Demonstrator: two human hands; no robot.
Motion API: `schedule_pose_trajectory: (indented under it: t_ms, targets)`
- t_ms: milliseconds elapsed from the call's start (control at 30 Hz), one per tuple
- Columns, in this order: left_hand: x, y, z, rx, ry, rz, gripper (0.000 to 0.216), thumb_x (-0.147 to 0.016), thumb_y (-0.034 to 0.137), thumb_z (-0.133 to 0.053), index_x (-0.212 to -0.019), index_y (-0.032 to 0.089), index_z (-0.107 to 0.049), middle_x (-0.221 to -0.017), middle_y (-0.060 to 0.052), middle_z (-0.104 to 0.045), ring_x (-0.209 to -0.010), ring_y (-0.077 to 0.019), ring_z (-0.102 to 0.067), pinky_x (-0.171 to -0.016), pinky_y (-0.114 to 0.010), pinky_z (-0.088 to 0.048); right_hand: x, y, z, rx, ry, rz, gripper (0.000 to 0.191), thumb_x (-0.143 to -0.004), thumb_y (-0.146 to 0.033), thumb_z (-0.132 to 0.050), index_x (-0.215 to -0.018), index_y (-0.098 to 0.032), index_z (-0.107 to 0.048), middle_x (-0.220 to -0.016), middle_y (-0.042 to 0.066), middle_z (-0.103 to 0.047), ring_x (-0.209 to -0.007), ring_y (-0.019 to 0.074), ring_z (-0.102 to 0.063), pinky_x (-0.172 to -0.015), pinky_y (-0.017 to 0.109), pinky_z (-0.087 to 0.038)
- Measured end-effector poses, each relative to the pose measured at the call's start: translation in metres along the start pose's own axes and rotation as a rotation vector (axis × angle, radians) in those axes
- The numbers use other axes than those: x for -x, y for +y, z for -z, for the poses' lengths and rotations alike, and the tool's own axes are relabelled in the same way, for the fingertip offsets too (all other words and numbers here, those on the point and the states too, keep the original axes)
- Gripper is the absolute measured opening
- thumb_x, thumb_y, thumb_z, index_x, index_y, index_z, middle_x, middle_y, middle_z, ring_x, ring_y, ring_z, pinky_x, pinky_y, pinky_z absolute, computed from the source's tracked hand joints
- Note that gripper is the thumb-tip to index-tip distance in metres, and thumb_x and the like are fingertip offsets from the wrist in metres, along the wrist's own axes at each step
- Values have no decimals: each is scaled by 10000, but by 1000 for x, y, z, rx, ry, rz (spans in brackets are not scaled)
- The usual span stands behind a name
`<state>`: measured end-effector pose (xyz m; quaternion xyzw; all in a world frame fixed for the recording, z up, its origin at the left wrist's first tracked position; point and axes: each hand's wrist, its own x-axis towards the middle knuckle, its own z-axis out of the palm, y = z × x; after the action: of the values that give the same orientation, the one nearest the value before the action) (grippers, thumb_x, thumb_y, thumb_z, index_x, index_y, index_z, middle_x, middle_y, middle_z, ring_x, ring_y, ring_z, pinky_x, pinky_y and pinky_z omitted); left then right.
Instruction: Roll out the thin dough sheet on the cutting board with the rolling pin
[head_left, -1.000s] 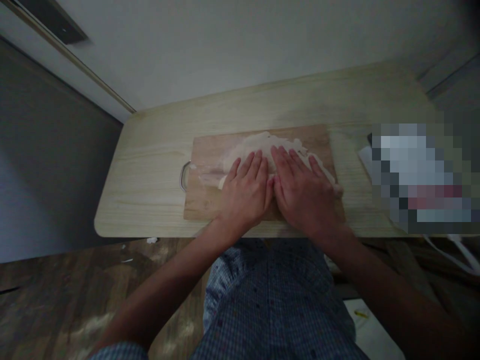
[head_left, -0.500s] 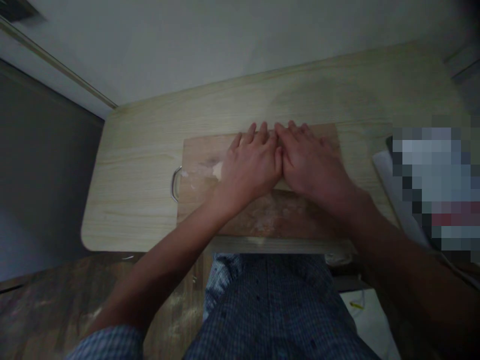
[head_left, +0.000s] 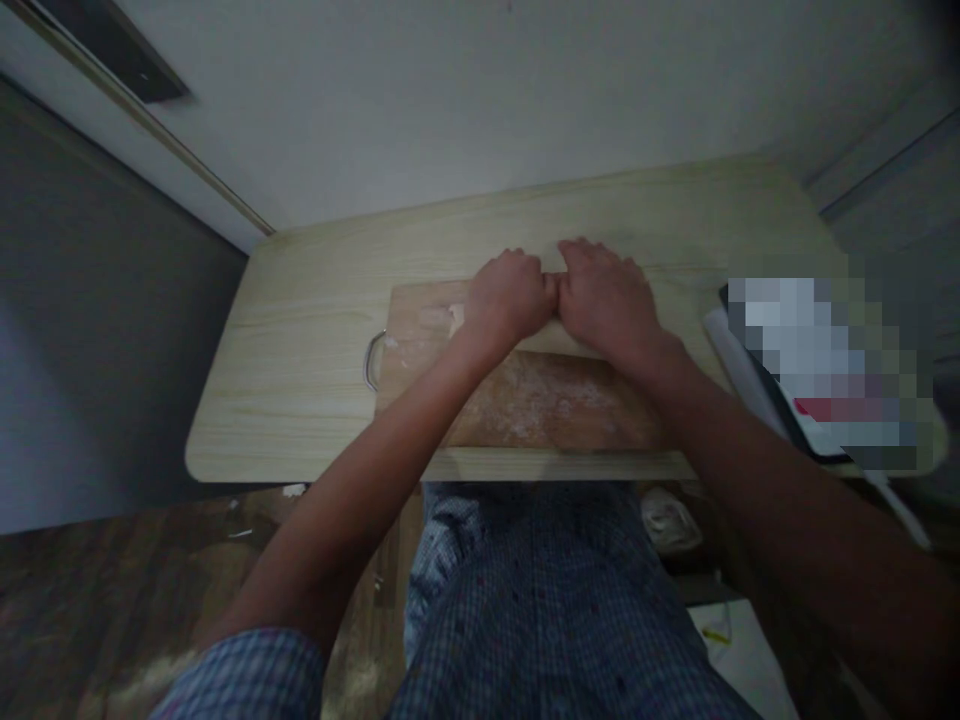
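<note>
A pale piece of dough (head_left: pixel 456 318) lies on a floured wooden cutting board (head_left: pixel 555 405), mostly hidden under my hands. Its left end shows past my left hand (head_left: pixel 508 295), whose fingers are curled over the far side. Beside it, my right hand (head_left: pixel 606 295) is bent over the dough too, its fingertips largely out of sight. Both thumbs meet in the middle, near the board's far edge. A metal handle (head_left: pixel 371 360) sticks out from the board's left side.
The board rests on a light wood table (head_left: pixel 300 350) against a white wall (head_left: pixel 450 100). At the table's right lies a dark-edged flat object (head_left: pixel 780 400), partly blurred out, with a cable. Below are a bag (head_left: pixel 670 522) and a wooden floor (head_left: pixel 112 600).
My hands have gone from flat, outstretched fingers to curled ones over the dough. They sit closer to the board's far edge, and more floured board shows in front. The camera view has shifted.
</note>
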<state>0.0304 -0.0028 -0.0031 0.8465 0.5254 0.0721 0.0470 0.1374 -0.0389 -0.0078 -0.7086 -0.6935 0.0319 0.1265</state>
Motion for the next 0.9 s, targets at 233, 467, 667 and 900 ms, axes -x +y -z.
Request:
schedule_pose_trajectory:
  t_ms: [233, 467, 667, 900]
  targets:
    - [54, 6, -4, -65, 162, -65, 404, -912, 267, -256, -1184, 124, -519, -1268, -132, -518, -1198, -238, -444, -957, -385, -360, 43, -12, -1, -3, 67, 76, 451, -902, -273, -248, -1291, -113, -413, -1372, 167, -400, -1276, 304, -327, -999, 545, -240]
    - [102, 8, -8, -70, 193, -106, 421, -923, 274, -225, -1203, 121, -500, -1284, -95, -516, -1212, -239, -430, -1025, -427, -287, 89, -26, 0, 27, 79, 108, 463, -900, -246, -251, -1291, -60, -416, -1350, 164, -433, -1259, 277, -365, -1027, 477, -255]
    - [141, 10, -13, -27, 237, -127, 402, -912, 279, -265, -1211, 115, -478, -1319, -105, -478, -1250, -221, -383, -1072, -439, -210, 126, -33, -9, 4, 148, 172, 436, -904, -226, -257, -1250, -70, -470, -1326, 127, -473, -1234, 238, -408, -1041, 444, -253]
    - [167, 12, -16, -7, 203, -133, 437, -911, 288, -260, -1275, 91, -398, -1367, -122, -415, -1293, -237, -311, -1081, -466, -176, 147, -33, -8, -28, 162, 229, 432, -897, -219, -288, -1280, -102, -452, -1359, 87, -438, -1247, 209, -394, -1048, 413, -257]
